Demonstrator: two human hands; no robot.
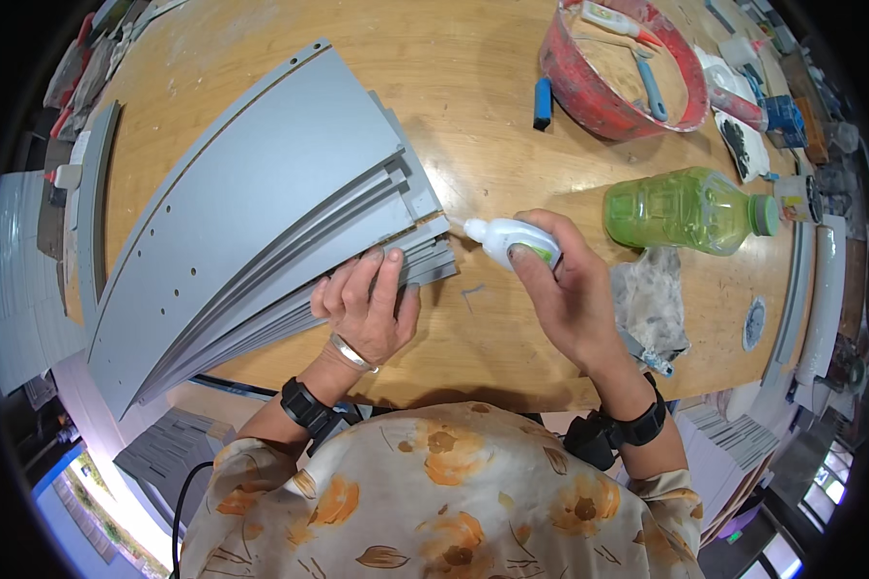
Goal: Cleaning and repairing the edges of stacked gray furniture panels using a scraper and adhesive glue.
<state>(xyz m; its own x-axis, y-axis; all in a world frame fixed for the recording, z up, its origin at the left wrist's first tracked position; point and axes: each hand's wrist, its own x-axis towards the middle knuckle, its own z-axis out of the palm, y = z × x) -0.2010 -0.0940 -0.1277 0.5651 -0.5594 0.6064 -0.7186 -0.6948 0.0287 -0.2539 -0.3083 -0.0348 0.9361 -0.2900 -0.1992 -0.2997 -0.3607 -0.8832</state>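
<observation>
My right hand [565,289] is closed around a small white glue bottle [517,241]. Its nozzle points left, close to the ends of a stack of curved grey panels [261,164]. My left hand [362,304] grips the near side of one grey panel in this stack, the fingertips resting on its face close to the right end. The panels lie fanned over one another at a slant. A brown groove runs along the outer curve of the top one, with several small holes beside it. Another brown line crosses a lower panel's end [415,229].
A green plastic bottle [681,210] lies on its side to the right, above a crumpled whitish cloth or bag [650,299]. Behind stand a red tub [574,101] holding a blue-handled tool and a small blue block [543,104]. More grey strips [97,203] lie along the left edge.
</observation>
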